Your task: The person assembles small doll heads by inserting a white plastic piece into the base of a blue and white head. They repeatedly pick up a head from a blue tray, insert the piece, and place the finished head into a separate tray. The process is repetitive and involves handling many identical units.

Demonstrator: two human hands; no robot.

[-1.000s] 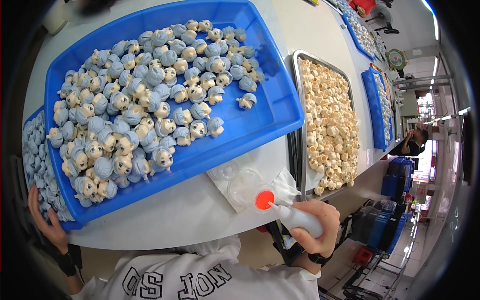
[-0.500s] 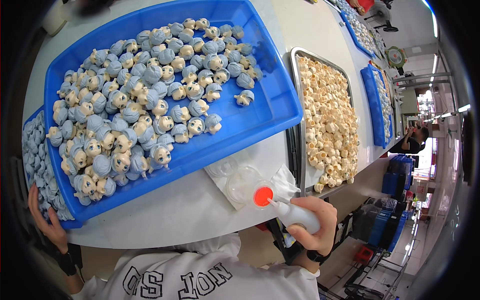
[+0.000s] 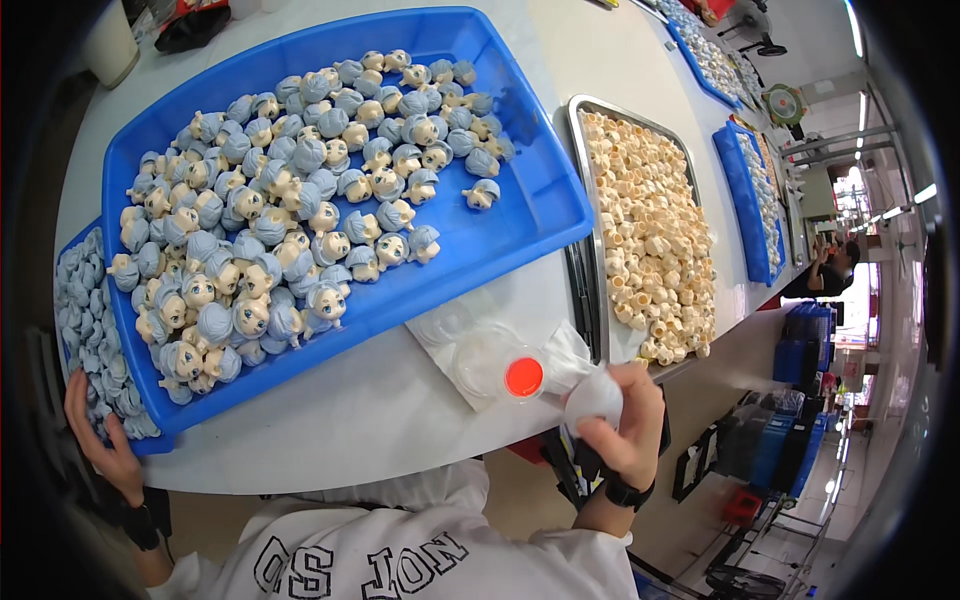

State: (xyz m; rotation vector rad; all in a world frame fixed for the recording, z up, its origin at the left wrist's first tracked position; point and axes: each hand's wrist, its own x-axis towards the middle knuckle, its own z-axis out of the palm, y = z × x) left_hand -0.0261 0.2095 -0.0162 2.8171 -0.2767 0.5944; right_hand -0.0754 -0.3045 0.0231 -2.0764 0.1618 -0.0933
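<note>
As right hand (image 3: 622, 425) lifts bottle (image 3: 575, 390) inward, blue tray (image 3: 520, 215) unmoved

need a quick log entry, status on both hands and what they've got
Right hand shut on white bottle, red cap up. Left hand grips lower blue tray's edge. Big blue tray of doll heads stacked on top.
</note>
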